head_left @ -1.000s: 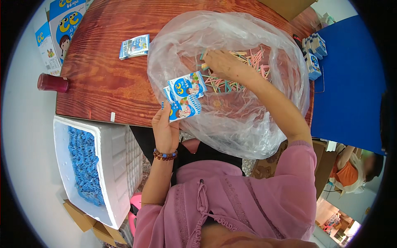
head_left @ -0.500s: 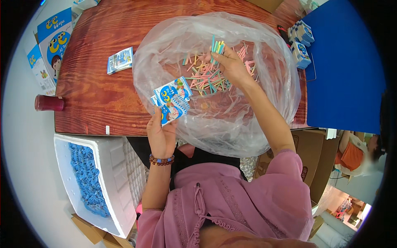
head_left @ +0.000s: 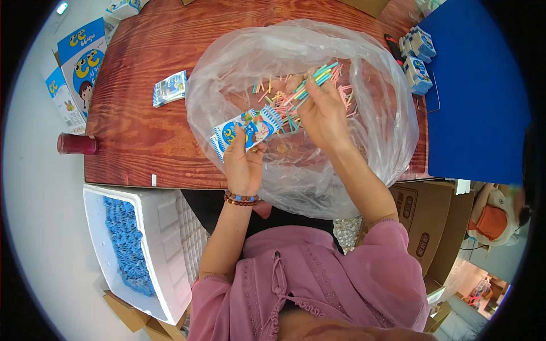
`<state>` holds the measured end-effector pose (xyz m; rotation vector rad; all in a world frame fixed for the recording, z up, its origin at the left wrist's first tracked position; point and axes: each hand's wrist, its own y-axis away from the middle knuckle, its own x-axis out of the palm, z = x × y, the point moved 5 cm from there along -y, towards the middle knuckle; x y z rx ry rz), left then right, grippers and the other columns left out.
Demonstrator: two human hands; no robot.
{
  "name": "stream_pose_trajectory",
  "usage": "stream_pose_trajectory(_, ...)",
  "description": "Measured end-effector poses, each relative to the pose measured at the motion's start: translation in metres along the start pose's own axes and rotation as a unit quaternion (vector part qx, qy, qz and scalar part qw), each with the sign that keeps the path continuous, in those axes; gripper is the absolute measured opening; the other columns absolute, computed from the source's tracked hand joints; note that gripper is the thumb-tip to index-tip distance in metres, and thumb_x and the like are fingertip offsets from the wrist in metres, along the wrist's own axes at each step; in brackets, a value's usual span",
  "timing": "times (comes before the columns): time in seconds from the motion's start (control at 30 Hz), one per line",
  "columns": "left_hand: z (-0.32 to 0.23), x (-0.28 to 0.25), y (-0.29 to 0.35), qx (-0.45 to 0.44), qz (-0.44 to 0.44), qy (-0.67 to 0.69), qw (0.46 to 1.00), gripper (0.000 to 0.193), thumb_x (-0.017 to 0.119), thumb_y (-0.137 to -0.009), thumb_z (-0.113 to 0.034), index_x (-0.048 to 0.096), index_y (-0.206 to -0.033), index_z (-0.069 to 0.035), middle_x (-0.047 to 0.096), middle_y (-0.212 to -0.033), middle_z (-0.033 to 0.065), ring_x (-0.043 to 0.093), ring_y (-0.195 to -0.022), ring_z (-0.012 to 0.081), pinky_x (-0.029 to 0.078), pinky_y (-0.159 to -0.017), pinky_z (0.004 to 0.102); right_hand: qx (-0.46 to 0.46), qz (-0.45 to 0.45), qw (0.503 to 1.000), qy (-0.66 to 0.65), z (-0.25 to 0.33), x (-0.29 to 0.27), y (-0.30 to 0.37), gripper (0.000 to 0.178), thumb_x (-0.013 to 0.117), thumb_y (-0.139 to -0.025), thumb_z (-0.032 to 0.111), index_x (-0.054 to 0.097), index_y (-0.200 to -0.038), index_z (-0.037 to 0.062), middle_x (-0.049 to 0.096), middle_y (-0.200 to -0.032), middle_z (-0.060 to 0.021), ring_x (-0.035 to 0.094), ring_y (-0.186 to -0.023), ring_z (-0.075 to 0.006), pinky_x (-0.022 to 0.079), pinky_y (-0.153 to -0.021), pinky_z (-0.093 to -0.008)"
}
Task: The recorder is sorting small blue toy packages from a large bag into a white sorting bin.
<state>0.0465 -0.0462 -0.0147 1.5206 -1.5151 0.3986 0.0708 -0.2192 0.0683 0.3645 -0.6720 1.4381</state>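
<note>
My left hand [head_left: 244, 165] grips small blue-and-white printed packets [head_left: 233, 132], fanned a little, with the thumb on top. A bunch of thin blue, green and yellow sticks [head_left: 316, 80] is pinched in my right hand [head_left: 326, 116], tilted toward the upper right. Under both hands spreads a clear plastic bag [head_left: 222, 62], opened out on the table. Loose sticks [head_left: 267, 86] in pink, yellow and blue lie in its middle, partly hidden by my right hand. The held sticks are a short way from the packets' right end.
The brown wooden table [head_left: 131, 136] carries a small stack of packets [head_left: 169, 89] on the left and a dark red jar [head_left: 78, 144] at its edge. More packet stacks [head_left: 418, 74] stand at right by a blue panel [head_left: 472, 96]. A white foam box [head_left: 165, 250] holds blue packets.
My right hand has come down and nearer, tilting the bunch of sticks to the right. The left hand has moved right with the packets, now turned toward the sticks.
</note>
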Motion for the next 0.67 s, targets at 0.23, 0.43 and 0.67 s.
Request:
stream_pose_trajectory(0.23, 0.007, 0.007, 0.001, -0.009, 0.006, 0.004, 1.0, 0.02, 0.056, -0.098, -0.022, 0.065, -0.106, -0.006, 0.069, -0.102, 0.0025, 0.063, -0.087, 0.0115, 0.049, -0.068, 0.0271, -0.086, -0.024, 0.996, -0.004, -0.004, 0.017, 0.017, 0.016, 0.043, -0.102, 0.019, 0.047, -0.11, 0.0061, 0.062, -0.1, -0.0125, 0.056, -0.115, -0.0326, 0.042, -0.097, -0.0425)
stream_pose_trajectory(0.43, 0.002, 0.015, 0.006, 0.014, 0.006, -0.006, 1.0, 0.02, 0.055, -0.099, -0.022, 0.065, -0.106, -0.006, 0.069, -0.103, 0.0032, 0.064, -0.09, 0.0133, 0.05, -0.074, 0.0285, -0.094, -0.039, 0.993, 0.056, -0.012, 0.028, 0.025, 0.015, 0.042, -0.103, 0.018, 0.046, -0.11, 0.006, 0.062, -0.103, -0.015, 0.055, -0.117, -0.031, 0.043, -0.098, -0.0405)
stream_pose_trajectory(0.67, 0.006, 0.01, 0.005, 0.036, 0.026, 0.011, 0.999, 0.024, 0.056, -0.098, -0.024, 0.063, -0.111, -0.005, 0.068, -0.108, 0.004, 0.065, -0.095, 0.0151, 0.052, -0.083, 0.0331, -0.065, -0.061, 0.995, 0.049, -0.027, 0.038, 0.028, 0.015, 0.041, -0.104, 0.018, 0.045, -0.111, 0.006, 0.064, -0.1, -0.0141, 0.049, -0.126, -0.0268, 0.035, -0.107, -0.0409)
